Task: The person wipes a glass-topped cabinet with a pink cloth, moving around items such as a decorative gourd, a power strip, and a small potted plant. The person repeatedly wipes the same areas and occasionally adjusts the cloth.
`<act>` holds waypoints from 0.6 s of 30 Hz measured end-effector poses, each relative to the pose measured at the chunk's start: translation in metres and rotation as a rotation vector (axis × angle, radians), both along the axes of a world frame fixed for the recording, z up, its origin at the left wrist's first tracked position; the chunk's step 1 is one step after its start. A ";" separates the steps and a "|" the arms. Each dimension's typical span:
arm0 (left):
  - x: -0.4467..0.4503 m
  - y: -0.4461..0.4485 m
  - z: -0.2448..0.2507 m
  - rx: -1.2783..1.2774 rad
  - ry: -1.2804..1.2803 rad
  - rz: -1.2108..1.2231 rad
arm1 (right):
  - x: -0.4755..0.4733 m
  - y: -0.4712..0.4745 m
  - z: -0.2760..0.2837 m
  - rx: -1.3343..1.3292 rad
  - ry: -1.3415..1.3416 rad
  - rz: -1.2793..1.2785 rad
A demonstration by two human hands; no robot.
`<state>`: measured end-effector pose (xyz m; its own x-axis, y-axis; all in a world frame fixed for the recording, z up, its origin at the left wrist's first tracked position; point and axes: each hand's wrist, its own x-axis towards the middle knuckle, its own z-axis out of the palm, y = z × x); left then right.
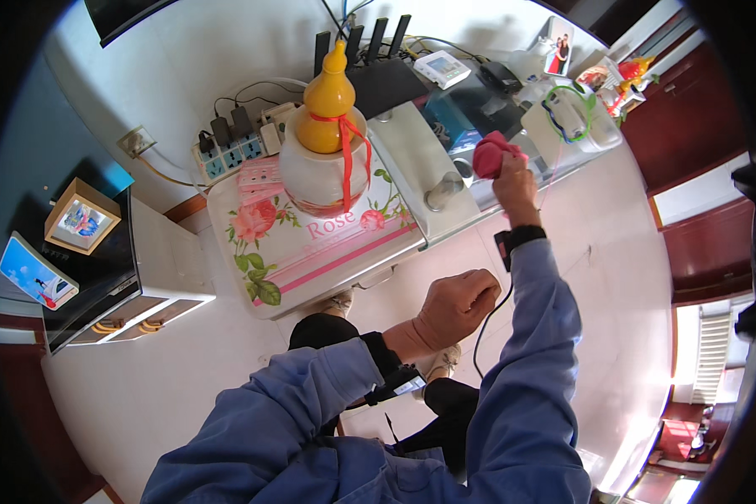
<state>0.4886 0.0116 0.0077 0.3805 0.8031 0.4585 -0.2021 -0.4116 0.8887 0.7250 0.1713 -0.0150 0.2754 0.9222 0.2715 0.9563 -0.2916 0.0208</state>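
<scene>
My right hand (515,189) grips a crumpled pink-red cloth (496,155) at the front edge of the glass-topped cabinet (460,222). My left hand (458,307) is held in the air over the floor, its fingers curled in with nothing visible in them. To the upper left of it, a yellow gourd ornament (329,101) with a red ribbon (346,165) stands in the mouth of a white ceramic jar (318,186). The jar rests on a rose-printed cover (302,255). Just behind the cloth lies a blue box (452,123).
Behind are a black router (387,87), a white device with a screen (442,68) and a power strip (233,154). A clear plastic container (595,129) stands at the right end. At left, framed pictures (83,217) stand on a black-topped cabinet (116,268). A cable hangs by my right wrist.
</scene>
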 end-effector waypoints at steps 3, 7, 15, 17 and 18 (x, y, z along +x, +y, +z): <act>0.001 -0.007 -0.001 -0.003 0.021 -0.027 | -0.016 -0.034 -0.002 -0.006 0.015 0.072; -0.001 -0.010 -0.002 -0.009 0.032 -0.053 | -0.003 -0.034 -0.007 0.035 0.048 0.127; -0.003 -0.001 -0.003 -0.039 0.032 -0.045 | 0.099 0.040 -0.021 -0.032 -0.011 -0.181; -0.002 0.003 -0.004 -0.002 -0.015 -0.040 | 0.111 0.046 -0.023 0.016 0.007 -0.139; -0.002 0.003 -0.004 -0.007 0.001 -0.038 | 0.113 0.046 -0.024 0.024 0.029 -0.092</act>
